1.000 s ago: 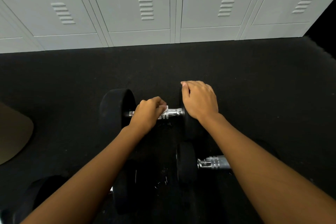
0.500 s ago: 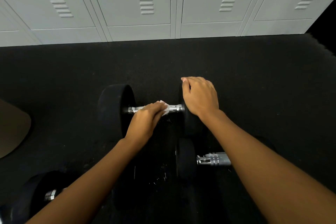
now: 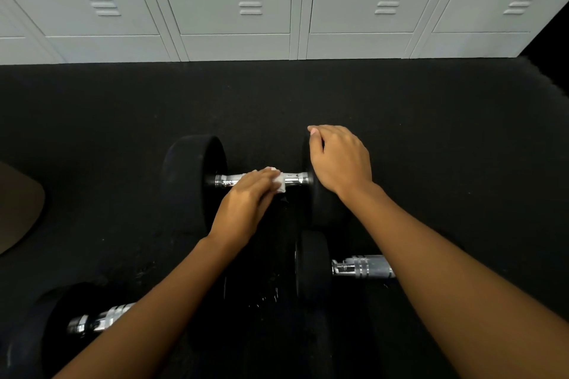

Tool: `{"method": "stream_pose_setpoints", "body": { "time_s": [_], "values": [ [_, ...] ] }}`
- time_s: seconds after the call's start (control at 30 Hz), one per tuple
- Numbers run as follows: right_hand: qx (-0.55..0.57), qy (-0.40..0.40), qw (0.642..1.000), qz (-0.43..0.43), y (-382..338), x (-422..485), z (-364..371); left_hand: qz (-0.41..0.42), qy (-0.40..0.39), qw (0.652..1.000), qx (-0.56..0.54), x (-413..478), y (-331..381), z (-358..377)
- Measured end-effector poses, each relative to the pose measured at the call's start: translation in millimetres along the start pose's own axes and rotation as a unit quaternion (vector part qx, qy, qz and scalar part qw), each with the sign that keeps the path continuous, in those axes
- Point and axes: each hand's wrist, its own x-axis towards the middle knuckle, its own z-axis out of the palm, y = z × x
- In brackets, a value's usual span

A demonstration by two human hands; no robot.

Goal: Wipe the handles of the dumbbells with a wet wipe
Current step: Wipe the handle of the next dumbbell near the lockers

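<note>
Left hand: the left hand [image 3: 246, 203] lies palm down over the middle of the chrome handle [image 3: 294, 179] of the far dumbbell [image 3: 191, 184], fingers flat and pressed together on top of the wet wipe [image 3: 278, 181]. The forearm runs in from 7 o'clock.

Wet wipe: white and crumpled, pinned between the fingers and the bar; only its edge shows past the fingertips, toward 3 o'clock.

Right hand: the right hand [image 3: 340, 160] is cupped over the top of the dumbbell's right-hand weight, fingers curled down the far side and the thumb pointing to 12 o'clock. It grips the weight, and the forearm comes in from 5 o'clock.

Far dumbbell: it lies crosswise on the black floor mat [image 3: 400, 108], its handle running from 9 to 3 o'clock. Bare chrome shows on both sides of the left hand.

Other dumbbells: a second dumbbell [image 3: 314, 268] lies nearer, at 6 o'clock from the first, its handle partly hidden by the right forearm. A third dumbbell [image 3: 61, 317] sits at 8 o'clock, partly hidden by the left forearm.

Lockers: grey lockers [image 3: 246, 0] stand along the mat at 12 o'clock.

Change: a second ago the left hand was fisted round the bar; now its fingers are flattened and reach further toward 3 o'clock. The right hand has kept its hold on the weight.
</note>
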Motion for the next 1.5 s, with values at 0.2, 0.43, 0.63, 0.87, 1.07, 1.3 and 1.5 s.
{"method": "stream_pose_setpoints", "body": {
  "time_s": [0.2, 0.43, 0.63, 0.87, 1.07, 1.3, 1.5],
  "values": [
    [-0.002, 0.005, 1.000, -0.005, 0.3, 0.1, 0.9, 0.019, 0.014, 1.000, 0.016, 1.5, 0.4, 5.1],
    [0.000, 0.004, 1.000, -0.003, 0.4, 0.6, 1.1, 0.049, 0.006, 0.999, 0.023, 8.7, 8.5, 16.5],
    [0.000, 0.008, 1.000, 0.000, 0.4, 0.6, 0.1, 0.066, 0.007, 0.997, 0.046, -0.4, -1.9, 6.9],
    [0.003, 0.011, 1.000, 0.001, -0.6, 0.6, -0.2, 0.098, 0.002, 0.993, 0.058, 4.4, -0.2, 13.7],
    [-0.004, 0.011, 1.000, 0.000, 1.3, 0.6, 1.7, 0.110, -0.035, 0.992, 0.045, 11.6, 5.3, 10.7],
    [-0.003, 0.007, 1.000, 0.002, 0.4, 0.2, 1.0, 0.090, -0.014, 0.995, 0.040, 4.8, -4.3, 1.8],
    [-0.003, 0.013, 1.000, 0.000, -0.4, -0.2, 0.5, 0.105, -0.033, 0.992, 0.055, 13.3, 2.5, 10.7]
  ]
}}
